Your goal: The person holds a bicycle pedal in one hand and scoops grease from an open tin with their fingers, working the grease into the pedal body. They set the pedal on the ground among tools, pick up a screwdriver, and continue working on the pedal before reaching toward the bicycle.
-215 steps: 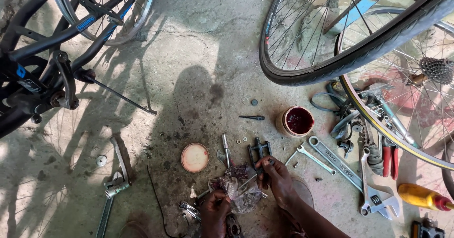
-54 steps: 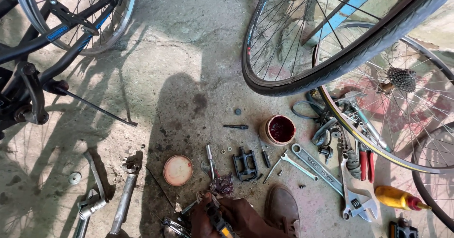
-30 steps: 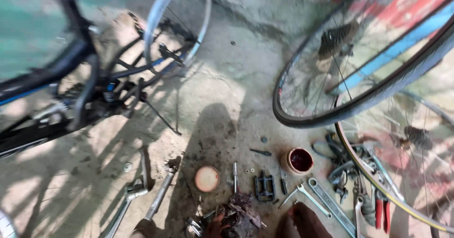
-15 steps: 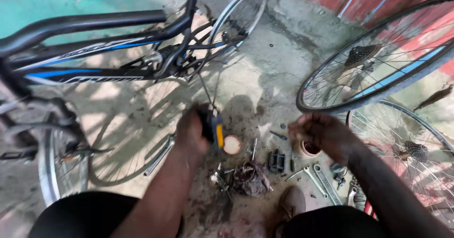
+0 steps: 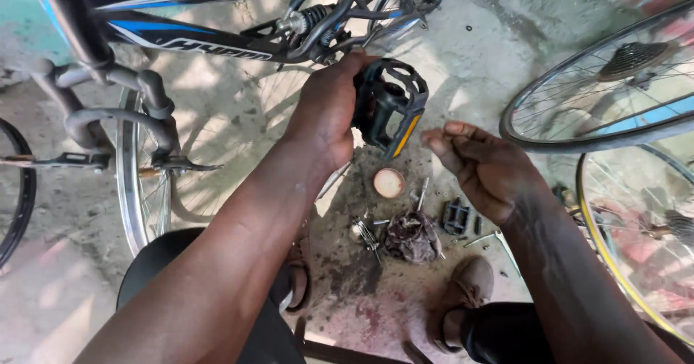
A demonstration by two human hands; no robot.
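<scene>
The left hand grips a black bicycle pedal while the right hand hovers just beside it, fingers curled.

We are seeing a black-and-blue bicycle frame lying across the top, a round tin lid, a greasy rag and a second black pedal sitting on the concrete, spoked wheels leaning at right.
</scene>
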